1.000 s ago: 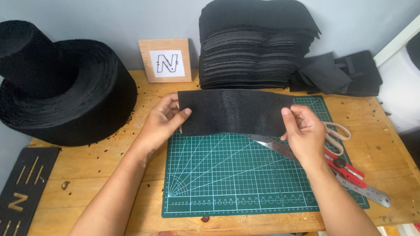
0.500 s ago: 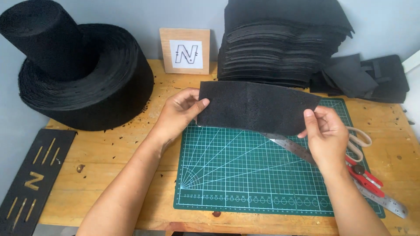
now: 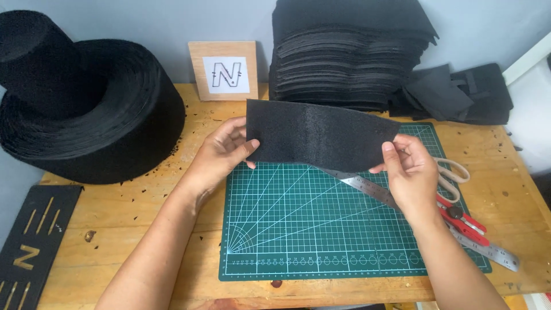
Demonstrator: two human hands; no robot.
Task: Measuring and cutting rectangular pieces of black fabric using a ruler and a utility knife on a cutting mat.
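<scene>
Head view, the only one. My left hand and right hand hold a rectangular black felt-like fabric strip by its two short ends, raised above the far edge of the green gridded cutting mat. Left fingers are clamped on the strip's left end, thumb in front; the other fingers sit behind the fabric, mostly hidden. Right fingers pinch the right end, thumb in front too. The strip sags slightly and tilts down to the right.

A steel ruler lies diagonally on the mat; its upper end runs under the strip, its middle is covered by my right hand and wrist, and its lower end pokes out past the mat onto the wooden bench. Red-handled scissors with cream loops lie just right of my hand, partly hidden by it.

Behind the strip: a tall stack of black fabric sheets, top cut off by the frame. To its right, loose black fabric pieces, shapes hard to separate. At left, a big roll of black fabric, cut off at the left edge. A small wooden plaque with a white card leans on the wall. A black panel with gold marks is cropped at bottom left. Small dark scraps are scattered over the bench.
</scene>
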